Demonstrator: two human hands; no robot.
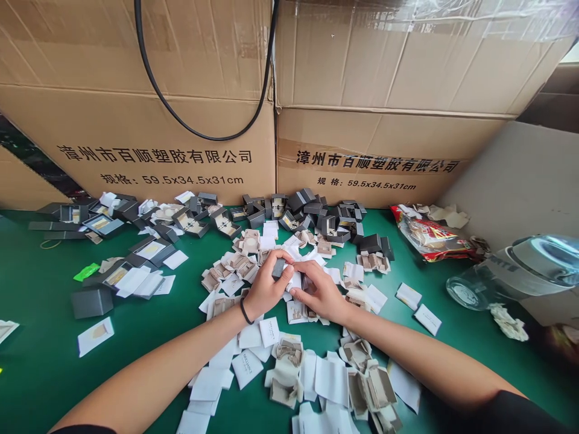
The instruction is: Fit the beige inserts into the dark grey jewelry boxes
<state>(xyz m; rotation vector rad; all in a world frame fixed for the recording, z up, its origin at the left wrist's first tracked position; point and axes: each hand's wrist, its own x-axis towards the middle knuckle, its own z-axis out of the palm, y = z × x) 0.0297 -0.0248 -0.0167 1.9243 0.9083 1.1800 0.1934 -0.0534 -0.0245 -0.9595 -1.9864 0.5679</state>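
Observation:
My left hand (266, 283) is closed around a small dark grey box (278, 269) above the middle of the table. Close against it, my right hand (322, 290) has its thumb and fingers closed on a white paper piece (295, 282) at the box. My fingers partly hide both. Beneath and around the hands lie many loose white cards (247, 366) and folded grey-beige cardboard inserts (287, 355). A row of dark grey jewellery-type boxes (226, 223), many with lids raised, lies along the back of the table.
Large cardboard cartons (181, 120) stand behind the green table (149, 355), with a black cable (203, 135) hanging in front. More dark boxes (93, 300) lie at left. A red snack bag (425, 235), a clear bottle (511, 274) and crumpled tissue (509, 322) are at right.

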